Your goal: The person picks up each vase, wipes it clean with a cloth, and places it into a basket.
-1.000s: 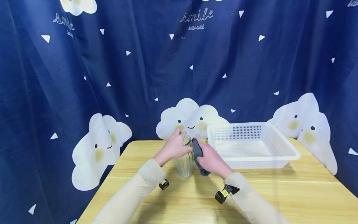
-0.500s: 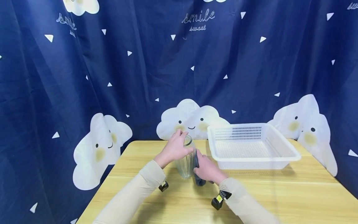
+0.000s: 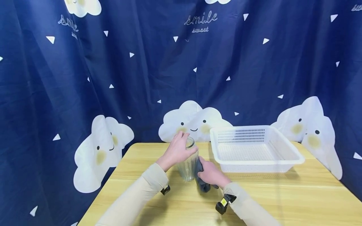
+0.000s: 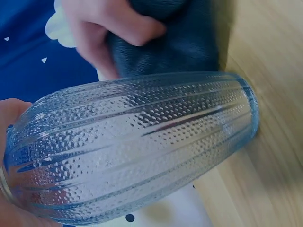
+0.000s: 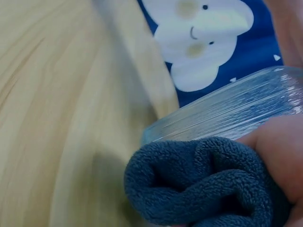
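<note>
Glass vase (image 3: pixel 187 168) is near centre in the head view, held by fingers of the left hand (image 3: pixel 177 151); the right hand (image 3: pixel 211 173) grips a dark cloth (image 3: pixel 202 185) beside it. Left wrist view: vase across the middle. Right wrist view: cloth, bottom centre.

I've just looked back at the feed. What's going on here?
A person's left hand grips a clear ribbed glass near its rim, mouth upward, over the wooden table. Their right hand holds a bunched, dark blue-grey cloth at the side of the glass; how firmly it presses, if at all, I can't tell. A white plastic basket sits on the table, to the right of the glass.
</note>
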Action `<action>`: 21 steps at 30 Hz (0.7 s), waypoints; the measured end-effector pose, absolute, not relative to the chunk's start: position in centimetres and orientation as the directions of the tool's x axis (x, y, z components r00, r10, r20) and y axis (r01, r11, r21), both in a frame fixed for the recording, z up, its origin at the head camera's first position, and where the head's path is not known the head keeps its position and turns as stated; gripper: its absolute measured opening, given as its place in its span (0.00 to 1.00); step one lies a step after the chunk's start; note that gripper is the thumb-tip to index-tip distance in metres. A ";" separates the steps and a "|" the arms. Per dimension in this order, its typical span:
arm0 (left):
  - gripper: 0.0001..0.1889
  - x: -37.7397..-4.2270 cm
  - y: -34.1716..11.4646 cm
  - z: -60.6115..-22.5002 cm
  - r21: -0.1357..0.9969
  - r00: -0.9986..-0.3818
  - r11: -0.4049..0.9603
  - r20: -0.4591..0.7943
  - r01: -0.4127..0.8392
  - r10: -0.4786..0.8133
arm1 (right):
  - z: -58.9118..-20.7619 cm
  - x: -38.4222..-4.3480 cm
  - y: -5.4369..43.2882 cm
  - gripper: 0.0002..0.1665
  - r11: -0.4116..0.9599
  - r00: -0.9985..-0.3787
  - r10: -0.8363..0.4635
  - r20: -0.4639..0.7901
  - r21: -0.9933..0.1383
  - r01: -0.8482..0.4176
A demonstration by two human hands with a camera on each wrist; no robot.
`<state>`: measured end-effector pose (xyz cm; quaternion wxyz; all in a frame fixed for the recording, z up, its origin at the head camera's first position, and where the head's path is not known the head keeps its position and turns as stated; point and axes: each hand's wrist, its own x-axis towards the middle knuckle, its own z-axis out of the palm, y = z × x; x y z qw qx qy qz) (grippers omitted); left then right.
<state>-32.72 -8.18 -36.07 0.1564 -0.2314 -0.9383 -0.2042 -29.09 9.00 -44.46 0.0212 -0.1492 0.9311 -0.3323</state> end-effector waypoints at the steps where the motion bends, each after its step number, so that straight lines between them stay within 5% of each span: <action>1: 0.40 -32.7 -8.1 -36.1 0.321 -0.845 0.807 0.392 0.496 0.363 | -44.2 -29.1 9.1 0.47 0.733 -0.955 -0.285 0.075 -0.625 -0.268; 13: 0.40 -33.2 -7.8 -36.3 0.344 -0.834 0.785 0.409 0.516 0.369 | -39.5 -27.8 9.4 0.49 0.764 -0.920 -0.137 0.368 -0.551 -0.334; 21: 0.41 -32.7 -7.9 -35.5 0.314 -0.859 0.822 0.369 0.476 0.356 | -40.9 -27.8 8.2 0.52 0.819 -0.956 -0.126 0.266 -0.515 -0.251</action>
